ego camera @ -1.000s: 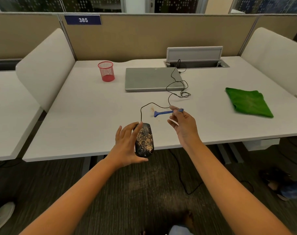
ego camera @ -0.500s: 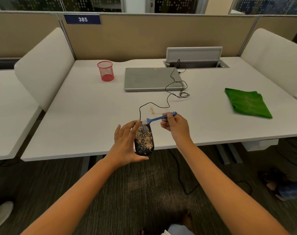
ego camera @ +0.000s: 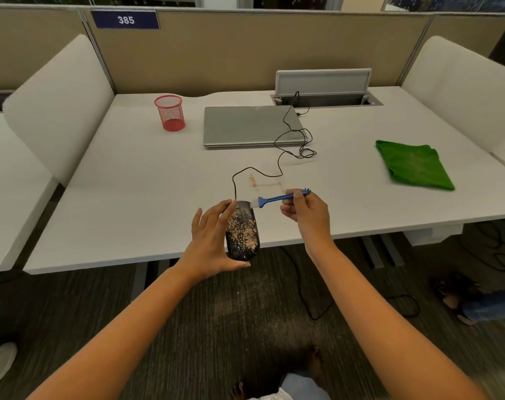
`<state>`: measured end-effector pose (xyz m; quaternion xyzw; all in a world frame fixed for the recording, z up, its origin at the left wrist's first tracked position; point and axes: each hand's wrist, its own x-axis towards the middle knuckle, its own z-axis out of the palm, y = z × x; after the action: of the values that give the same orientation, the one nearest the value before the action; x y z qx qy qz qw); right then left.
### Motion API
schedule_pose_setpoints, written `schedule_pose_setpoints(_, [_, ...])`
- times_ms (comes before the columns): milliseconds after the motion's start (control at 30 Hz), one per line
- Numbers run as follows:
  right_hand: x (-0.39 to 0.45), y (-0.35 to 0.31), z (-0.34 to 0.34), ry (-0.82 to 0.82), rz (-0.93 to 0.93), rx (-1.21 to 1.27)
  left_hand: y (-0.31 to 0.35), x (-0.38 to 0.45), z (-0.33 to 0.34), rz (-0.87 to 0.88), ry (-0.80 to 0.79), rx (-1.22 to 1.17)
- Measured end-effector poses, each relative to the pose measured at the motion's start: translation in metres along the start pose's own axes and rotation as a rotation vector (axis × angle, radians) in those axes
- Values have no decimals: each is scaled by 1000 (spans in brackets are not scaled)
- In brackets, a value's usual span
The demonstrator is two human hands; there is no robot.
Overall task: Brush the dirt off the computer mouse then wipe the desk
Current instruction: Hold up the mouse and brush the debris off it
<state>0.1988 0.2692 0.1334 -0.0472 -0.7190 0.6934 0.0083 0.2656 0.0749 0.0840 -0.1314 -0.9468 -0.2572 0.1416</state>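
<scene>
Over the white desk's point(ego camera: 130, 197) near edge, the left hand point(ego camera: 213, 243) grips a black, dirt-speckled computer mouse point(ego camera: 242, 232). The right hand point(ego camera: 307, 210) pinches a small blue brush point(ego camera: 277, 198), bristles touching the mouse's far end. Farther right lies a folded green cloth point(ego camera: 413, 167).

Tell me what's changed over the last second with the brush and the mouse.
The right hand took the small blue plastic brush from the white desk and carried it left until its bristles reached the dirt-covered black computer mouse. The left hand holds the mouse as before, dirt unbrushed.
</scene>
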Motion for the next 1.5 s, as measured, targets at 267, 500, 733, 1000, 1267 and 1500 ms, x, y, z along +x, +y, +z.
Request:
schedule_pose_setpoints(267, [-3,-6,1,-41,-12,46,4,2,2,28,-37,25])
schedule_pose_setpoints(500, [-3,-3,-9,48,38,43,8,1,2,30,-23,15])
schedule_pose_setpoints(733, [-6,-5,-2,-4,35,122,6,5,3,-15,-53,-23])
schedule_pose_setpoints(1000, [-4,0,-6,111,46,105,7,7,0,2,-45,-85])
schedule_pose_setpoints(1267, [-8,-2,4,18,-36,53,6,8,-1,14,-66,-84])
schedule_pose_setpoints(1500, [-4,-2,-6,69,-76,38,5,9,1,20,-53,-87])
